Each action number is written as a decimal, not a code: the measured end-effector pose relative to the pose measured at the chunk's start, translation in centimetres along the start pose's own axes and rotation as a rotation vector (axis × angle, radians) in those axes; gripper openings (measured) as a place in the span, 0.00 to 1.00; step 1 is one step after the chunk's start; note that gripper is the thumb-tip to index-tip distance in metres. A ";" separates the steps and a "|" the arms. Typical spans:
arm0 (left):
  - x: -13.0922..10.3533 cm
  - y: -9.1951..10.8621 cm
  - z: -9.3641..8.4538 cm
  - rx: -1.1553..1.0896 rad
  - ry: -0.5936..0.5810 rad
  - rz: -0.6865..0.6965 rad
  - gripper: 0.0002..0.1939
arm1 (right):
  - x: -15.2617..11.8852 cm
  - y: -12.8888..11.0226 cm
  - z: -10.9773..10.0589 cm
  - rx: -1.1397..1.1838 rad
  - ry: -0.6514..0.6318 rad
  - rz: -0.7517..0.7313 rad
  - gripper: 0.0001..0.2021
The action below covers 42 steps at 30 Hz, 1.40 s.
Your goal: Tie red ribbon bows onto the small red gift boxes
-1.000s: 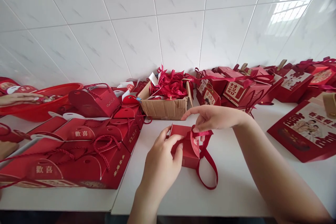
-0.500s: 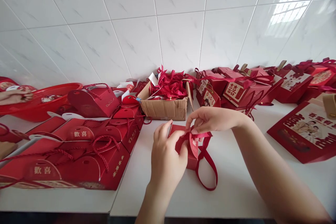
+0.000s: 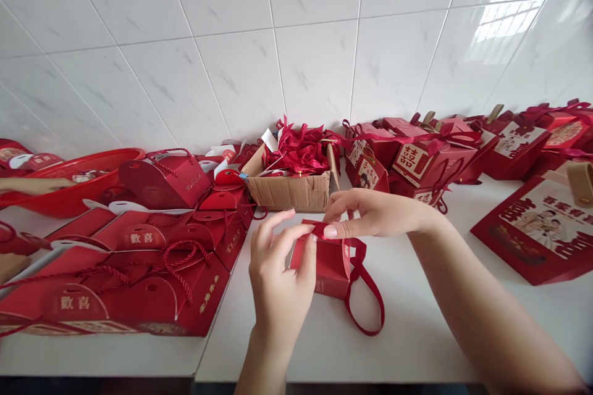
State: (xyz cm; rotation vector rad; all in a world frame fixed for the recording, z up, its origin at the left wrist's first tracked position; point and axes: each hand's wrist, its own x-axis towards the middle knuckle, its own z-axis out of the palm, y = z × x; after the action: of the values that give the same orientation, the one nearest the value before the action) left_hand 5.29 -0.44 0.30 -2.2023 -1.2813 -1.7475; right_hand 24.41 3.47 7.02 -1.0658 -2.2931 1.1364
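Note:
A small red gift box (image 3: 332, 268) rests on the white table in front of me. A flat red ribbon (image 3: 380, 308) runs from its right side and lies in a loop on the tabletop. My left hand (image 3: 281, 274) is at the box's left, thumb and index finger pinched at a short bit of the red ribbon above the box top. From the right, my right hand (image 3: 375, 215) reaches over the box. Its thumb and fingertips are closed on the same ribbon, close to the left fingertips. My fingers partly cover the box's top.
Behind the box stands a cardboard carton (image 3: 291, 191) full of red ribbon bows (image 3: 306, 148). Red boxes with cord handles (image 3: 152, 278) crowd the left. Finished-looking red boxes (image 3: 435, 163) line the wall at right. Another person's arm (image 3: 34, 185) reaches into a red basin (image 3: 125, 157).
My left hand has shifted slightly left and the fingertips have moved from the box's right flap to above its top. More of the box's front shows. The other person's hand has moved right.

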 end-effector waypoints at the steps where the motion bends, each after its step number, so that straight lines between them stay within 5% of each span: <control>1: 0.1 0.0 -0.1 -0.012 0.002 0.006 0.05 | 0.0 -0.2 0.1 0.028 -0.023 -0.032 0.18; 6: 0.4 -0.6 -0.9 -0.015 -0.017 -0.064 0.07 | -0.3 -0.8 0.2 0.208 0.039 -0.124 0.14; 12: 0.4 -2.0 -1.6 -0.118 -0.331 -0.374 0.10 | -1.1 -1.8 0.3 0.292 0.248 -0.225 0.16; 18: 0.4 -2.4 -1.5 -0.238 -0.283 -0.575 0.14 | 0.1 -1.0 1.2 0.174 0.146 -0.021 0.18; 24: 0.5 -2.5 -1.6 -0.269 -0.253 -0.596 0.16 | 1.7 0.3 2.2 0.041 0.118 0.124 0.16; 42: 0.4 -1.7 -2.0 -0.279 -0.339 -0.609 0.15 | 2.6 0.6 3.4 0.068 0.015 0.130 0.16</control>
State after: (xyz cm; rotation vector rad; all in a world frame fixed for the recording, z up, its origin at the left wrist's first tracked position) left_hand 2.68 -0.12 0.60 -2.5252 -2.0821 -1.8738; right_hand 20.97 3.90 4.46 -1.2085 -2.1842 1.2415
